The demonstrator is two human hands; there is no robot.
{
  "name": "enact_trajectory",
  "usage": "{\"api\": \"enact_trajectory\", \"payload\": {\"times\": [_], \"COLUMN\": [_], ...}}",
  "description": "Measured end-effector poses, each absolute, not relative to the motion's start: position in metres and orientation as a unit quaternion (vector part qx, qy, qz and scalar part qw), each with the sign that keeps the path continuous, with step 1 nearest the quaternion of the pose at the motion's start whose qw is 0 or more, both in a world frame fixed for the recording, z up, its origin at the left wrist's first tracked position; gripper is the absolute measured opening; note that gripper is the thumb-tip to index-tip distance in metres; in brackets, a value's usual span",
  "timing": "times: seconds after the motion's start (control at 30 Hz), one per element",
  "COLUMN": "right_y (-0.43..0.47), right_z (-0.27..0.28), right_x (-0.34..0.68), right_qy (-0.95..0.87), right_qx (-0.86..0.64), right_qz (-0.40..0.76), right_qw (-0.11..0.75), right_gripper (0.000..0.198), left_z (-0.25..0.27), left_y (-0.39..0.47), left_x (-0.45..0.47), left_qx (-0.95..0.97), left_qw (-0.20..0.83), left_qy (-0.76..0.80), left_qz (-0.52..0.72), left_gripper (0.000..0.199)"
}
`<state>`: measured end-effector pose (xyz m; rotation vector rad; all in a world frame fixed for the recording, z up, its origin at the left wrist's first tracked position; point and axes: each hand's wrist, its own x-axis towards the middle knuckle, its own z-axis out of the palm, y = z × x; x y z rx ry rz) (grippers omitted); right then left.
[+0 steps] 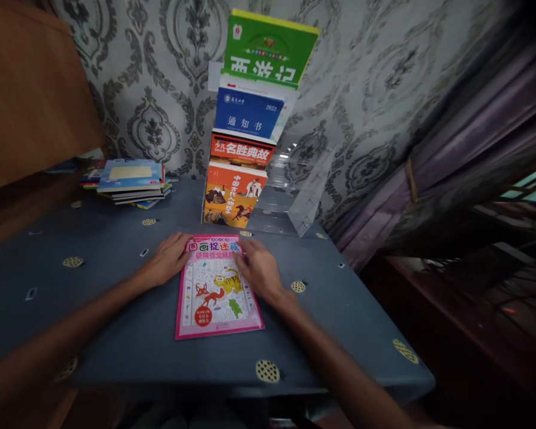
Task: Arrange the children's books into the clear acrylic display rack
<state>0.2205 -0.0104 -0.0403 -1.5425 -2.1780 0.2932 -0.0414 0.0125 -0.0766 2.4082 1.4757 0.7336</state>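
A pink-bordered children's picture book (223, 292) lies face up on the blue tablecloth, with a fox and a striped yellow cat on its cover. At its upper left edge, my left hand (168, 259) grips the book, fingers along the side. My right hand (262, 269) is closed on the upper right edge, thumb over the cover. Just beyond the book, a clear tiered display rack (306, 196) has an orange book (234, 196), a red book (241, 152), a blue booklet (249, 113) and a green book (270, 47) in its left column.
A stack of books (129, 176) sits at the back left of the table (116, 333). Patterned wallpaper (375, 77) rises behind the rack. A purple curtain (411, 179) hangs to the right, and a brown wooden panel (31, 89) stands at the upper left.
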Motion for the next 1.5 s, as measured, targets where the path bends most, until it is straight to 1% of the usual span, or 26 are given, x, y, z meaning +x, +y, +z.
{"api": "enact_trajectory", "payload": {"times": [0.07,0.13,0.23,0.33,0.43,0.53,0.63,0.77,0.87,0.97,1.07,1.13,1.23,1.3,1.37,1.43,1.5], "right_y": [-0.009,-0.003,0.009,0.021,0.031,0.039,0.046,0.055,0.062,0.066,0.067,0.066,0.062,0.06,0.057,0.053,0.049], "right_z": [-0.04,-0.044,-0.053,-0.064,-0.074,-0.081,-0.085,-0.089,-0.092,-0.094,-0.093,-0.092,-0.089,-0.087,-0.086,-0.085,-0.083], "right_x": [0.193,0.164,0.136,0.139,0.165,0.202,0.236,0.257,0.258,0.257,0.257,0.256,0.254,0.253,0.251,0.248,0.245], "right_qy": [-0.865,-0.91,-0.929,-0.932,-0.917,-0.89,-0.863,-0.862,-0.864,-0.868,-0.87,-0.87,-0.869,-0.865,-0.861,-0.857,-0.852], "right_qx": [-0.444,-0.344,-0.303,-0.306,-0.358,-0.424,-0.468,-0.457,-0.45,-0.438,-0.436,-0.44,-0.447,-0.457,-0.469,-0.48,-0.492], "right_qz": [0.11,0.135,0.136,0.126,0.106,0.093,0.103,0.122,0.124,0.127,0.126,0.121,0.113,0.107,0.102,0.097,0.093], "right_qw": [0.208,0.187,0.165,0.146,0.137,0.141,0.16,0.181,0.191,0.198,0.194,0.188,0.182,0.177,0.169,0.161,0.154], "right_gripper": [0.038,0.045,0.049,0.055,0.061,0.057,0.051,0.048,0.045,0.044,0.044,0.043,0.043,0.043,0.044,0.044,0.044], "left_z": [-0.086,-0.094,-0.101,-0.103,-0.101,-0.096,-0.088,-0.075,-0.072,-0.073,-0.073,-0.068,-0.057,-0.049,-0.044,-0.043,-0.045], "left_y": [0.014,0.013,0.013,0.012,0.011,0.008,0.009,0.021,0.027,0.013,-0.021,-0.047,-0.076,-0.085,-0.087,-0.08,-0.065], "left_x": [-0.042,-0.044,-0.046,-0.044,-0.041,-0.04,-0.043,-0.04,-0.018,0.016,0.045,0.054,0.05,0.041,0.031,0.022,0.013], "left_qx": [0.812,0.803,0.802,0.804,0.798,0.806,0.83,0.867,0.892,0.922,0.951,0.97,0.979,0.974,0.958,0.926,0.89], "left_qw": [0.106,0.099,0.078,0.058,0.039,0.025,0.005,-0.027,-0.021,-0.002,0.03,0.071,0.146,0.199,0.26,0.325,0.355], "left_qy": [0.504,0.5,0.496,0.505,0.523,0.527,0.515,0.471,0.432,0.371,0.298,0.23,0.144,0.106,0.095,0.137,0.221], "left_qz": [0.277,0.309,0.323,0.31,0.296,0.269,0.214,0.158,0.128,0.112,0.074,0.035,0.008,0.027,0.075,0.132,0.184], "left_gripper": [0.041,0.048,0.062,0.057,0.051,0.045,0.039,0.038,0.042,0.047,0.051,0.052,0.047,0.045,0.04,0.034,0.032]}}
